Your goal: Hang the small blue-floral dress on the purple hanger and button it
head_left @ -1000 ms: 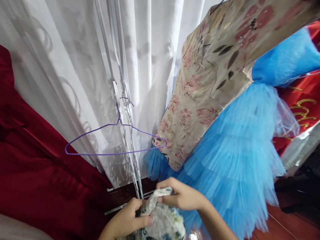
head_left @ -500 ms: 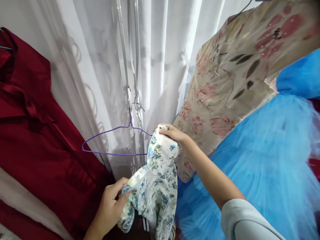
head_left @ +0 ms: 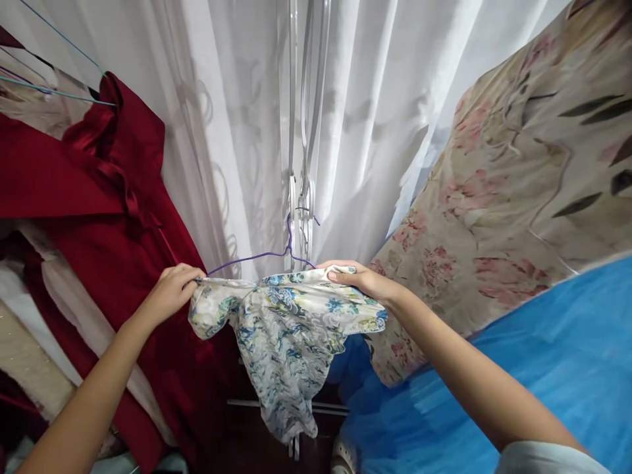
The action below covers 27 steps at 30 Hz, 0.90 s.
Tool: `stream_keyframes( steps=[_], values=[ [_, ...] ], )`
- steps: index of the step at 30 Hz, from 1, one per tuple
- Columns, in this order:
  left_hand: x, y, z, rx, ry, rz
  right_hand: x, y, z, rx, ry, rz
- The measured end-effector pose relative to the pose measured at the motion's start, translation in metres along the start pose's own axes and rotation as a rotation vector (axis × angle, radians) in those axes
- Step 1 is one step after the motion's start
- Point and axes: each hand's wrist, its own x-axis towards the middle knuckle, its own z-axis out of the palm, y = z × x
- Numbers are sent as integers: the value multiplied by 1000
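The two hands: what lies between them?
In the head view, a blue-flowered garment stretches from the left hand to the right hand, each gripping one end. A purple wire hanger shows just above its top edge.

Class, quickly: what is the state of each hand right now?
Left hand: closed on the floral garment.
Right hand: closed on the same garment's other shoulder.

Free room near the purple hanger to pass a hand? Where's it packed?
Free: white curtain between red dress and clear strips, above the left hand; curtain between strips and beige floral dress, above the right hand. Both hands grip the small floral garment. Packed: red dress side at left; beige dress and blue tulle at right.
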Motion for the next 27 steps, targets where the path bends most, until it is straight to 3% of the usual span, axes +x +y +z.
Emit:
stream_keyframes(
  steps=[3, 5, 8, 11, 13, 17, 20, 22, 24, 27],
  values=[
    [37, 24, -12, -30, 243, -16, -1, -1, 3, 13, 0, 6],
    [56, 41, -10, -197, 346, -27, -5, -2, 3, -4, 11, 3],
    [70, 54, 3, -442, 241, -130, -17, 3, 0, -97, 42, 0],
    [64, 54, 12, -470, 45, -248, -37, 21, -5, -244, 153, -77],
    [54, 60, 12, -460, -5, -249, -50, 38, -7, -300, 262, -111],
    [39, 100, -1, -445, 22, -106, -70, 52, -4, -232, 483, -135],
    [36, 126, -11, -363, 112, 2, -75, 32, 6, -150, 595, -206],
    [39, 126, -12, -260, 183, -18, -74, 11, 20, -133, 600, -227],
    [42, 113, -4, -252, 211, -102, -72, -7, 41, -183, 544, -229],
    [42, 87, 23, -536, 247, -284, -71, -17, 83, -307, 292, -260]
  ],
)
